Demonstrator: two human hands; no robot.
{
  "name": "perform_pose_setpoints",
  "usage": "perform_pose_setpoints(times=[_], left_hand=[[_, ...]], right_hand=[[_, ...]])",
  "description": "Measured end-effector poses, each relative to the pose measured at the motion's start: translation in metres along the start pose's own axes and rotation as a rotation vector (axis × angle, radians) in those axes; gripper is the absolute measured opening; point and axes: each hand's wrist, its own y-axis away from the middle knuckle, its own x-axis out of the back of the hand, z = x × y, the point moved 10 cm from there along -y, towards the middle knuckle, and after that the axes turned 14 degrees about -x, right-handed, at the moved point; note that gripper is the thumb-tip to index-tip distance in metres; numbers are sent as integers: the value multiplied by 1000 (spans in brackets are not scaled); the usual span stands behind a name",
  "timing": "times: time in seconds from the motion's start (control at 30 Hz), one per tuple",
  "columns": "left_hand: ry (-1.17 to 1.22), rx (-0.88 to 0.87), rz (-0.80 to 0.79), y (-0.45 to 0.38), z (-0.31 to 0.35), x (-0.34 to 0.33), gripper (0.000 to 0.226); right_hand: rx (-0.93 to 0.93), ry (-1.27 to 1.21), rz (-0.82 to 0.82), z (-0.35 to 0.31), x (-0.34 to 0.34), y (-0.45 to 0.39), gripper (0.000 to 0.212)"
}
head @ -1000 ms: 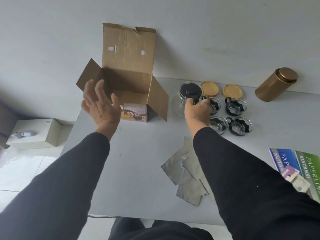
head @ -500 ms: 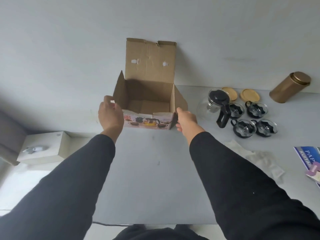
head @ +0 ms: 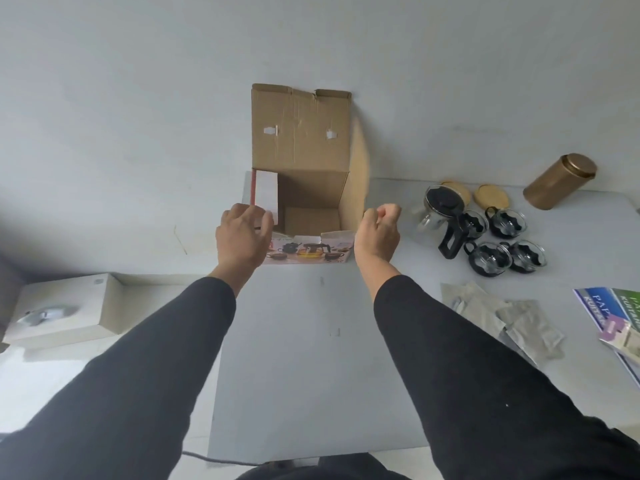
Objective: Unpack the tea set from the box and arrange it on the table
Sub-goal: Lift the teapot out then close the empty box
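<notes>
The cardboard box (head: 300, 140) stands open at the back of the grey table (head: 294, 375), with only cardboard showing inside it. My left hand (head: 242, 237) touches its left flap, which stands up showing its white side. My right hand (head: 377, 232) hovers by the box's right front corner with its fingers curled and holds nothing; the right flap stands raised and blurred. To the right stand the glass teapot (head: 440, 209) with a black lid and handle, several glass cups (head: 488, 259) with black holders, and two bamboo lids (head: 491, 197).
A gold canister (head: 559, 180) stands against the wall at the far right. Foil sachets (head: 512, 317) and colourful brochures (head: 609, 310) lie on the table's right side. A white box (head: 62, 310) sits lower, left of the table. A cable runs under the front edge.
My right hand left the teapot and came to the box. Both hands reached the box's sides, and the side flaps swung from spread outward to upright.
</notes>
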Motion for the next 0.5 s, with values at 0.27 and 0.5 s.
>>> perform_pose_setpoints(times=[0.27, 0.5], left_hand=[[135, 164, -86, -67, -28, -11, 39], [428, 487, -131, -123, -54, -37, 57]], right_hand=[[17, 199, -103, -23, -43, -43, 12], [-220, 175, -256, -44, -98, -106, 24]])
